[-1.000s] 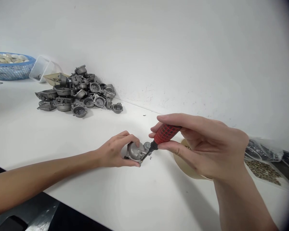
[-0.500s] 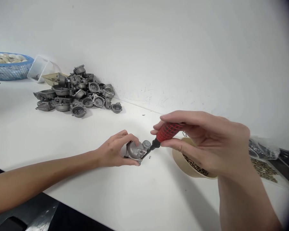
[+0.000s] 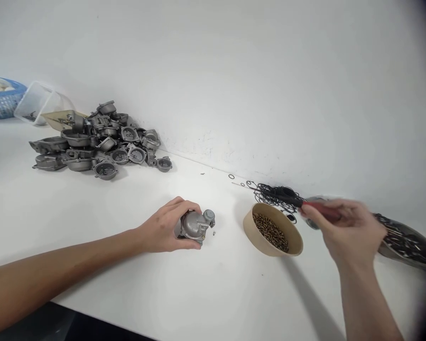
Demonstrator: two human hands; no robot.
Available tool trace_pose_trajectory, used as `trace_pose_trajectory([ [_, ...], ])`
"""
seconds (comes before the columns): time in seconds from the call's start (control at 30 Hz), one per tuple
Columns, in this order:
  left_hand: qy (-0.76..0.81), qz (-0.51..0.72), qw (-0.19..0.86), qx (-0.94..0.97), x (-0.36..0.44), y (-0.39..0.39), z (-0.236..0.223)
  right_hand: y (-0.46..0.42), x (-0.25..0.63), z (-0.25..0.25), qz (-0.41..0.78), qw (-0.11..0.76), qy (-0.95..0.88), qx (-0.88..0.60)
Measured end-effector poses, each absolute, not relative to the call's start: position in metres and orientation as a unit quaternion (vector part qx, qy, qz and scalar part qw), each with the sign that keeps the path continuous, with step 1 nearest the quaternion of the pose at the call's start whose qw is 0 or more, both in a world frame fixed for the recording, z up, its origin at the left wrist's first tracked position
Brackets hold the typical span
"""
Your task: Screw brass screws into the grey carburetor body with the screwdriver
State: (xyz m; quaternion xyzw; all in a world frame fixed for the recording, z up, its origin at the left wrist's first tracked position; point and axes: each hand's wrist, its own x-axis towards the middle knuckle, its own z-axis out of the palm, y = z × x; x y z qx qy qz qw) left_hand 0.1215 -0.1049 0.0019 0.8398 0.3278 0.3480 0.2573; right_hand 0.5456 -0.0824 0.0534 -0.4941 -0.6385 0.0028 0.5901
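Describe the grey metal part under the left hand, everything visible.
The metal part is a small casting of dull grey metal, cast aluminium by the look, with a rounded, domed body and a short round cap or boss at its upper right. It rests on the white table, in front of the wall and left of the tan bowl. The left hand grips it, thumb below and fingers curled over its top and left side. A tiny dark speck lies on the table just right of it. Its underside is hidden.

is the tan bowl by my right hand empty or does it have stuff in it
Not empty. The tan bowl stands upright on the white table, and a layer of small brownish metal bits covers its bottom, well below the rim.
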Motion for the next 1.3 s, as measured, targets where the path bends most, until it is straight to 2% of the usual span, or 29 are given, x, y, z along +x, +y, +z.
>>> trace_pose_trajectory([
  [0.13, 0.316, 0.353, 0.246, 0.846, 0.121, -0.104, 0.002, -0.081, 0.573, 0.021, 0.021, 0.491, -0.695, -0.525],
  [0.47, 0.358, 0.279, 0.303, 0.838, 0.117, -0.095, -0.004, -0.085, 0.585, 0.023, 0.024, 0.288, -0.802, -0.523],
  [0.63, 0.357, 0.267, 0.299, 0.844, 0.116, -0.094, -0.003, -0.084, 0.586, 0.024, 0.027, 0.244, -0.819, -0.520],
  [0.73, 0.357, 0.257, 0.293, 0.849, 0.115, -0.093, 0.000, -0.086, 0.573, 0.030, -0.076, 0.274, -0.818, -0.500],
  [0.83, 0.375, 0.239, 0.277, 0.852, 0.114, -0.093, 0.004, -0.091, 0.542, 0.036, -0.263, 0.405, -0.752, -0.449],
  [0.9, 0.391, 0.228, 0.257, 0.854, 0.113, -0.093, 0.005, -0.097, 0.509, 0.036, -0.282, 0.439, -0.745, -0.416],
  [0.97, 0.396, 0.217, 0.236, 0.861, 0.112, -0.093, 0.006, -0.108, 0.468, 0.032, -0.234, 0.469, -0.765, -0.373],
  [1.03, 0.387, 0.211, 0.218, 0.871, 0.112, -0.094, 0.005, -0.122, 0.427, 0.025, -0.127, 0.486, -0.796, -0.337],
  [1.2, 0.352, 0.220, 0.205, 0.886, 0.116, -0.100, 0.001, -0.146, 0.365, 0.001, 0.175, 0.386, -0.828, -0.368],
  [1.3, 0.363, 0.231, 0.221, 0.875, 0.125, -0.108, -0.006, -0.149, 0.355, -0.010, 0.239, 0.353, -0.816, -0.390],
])
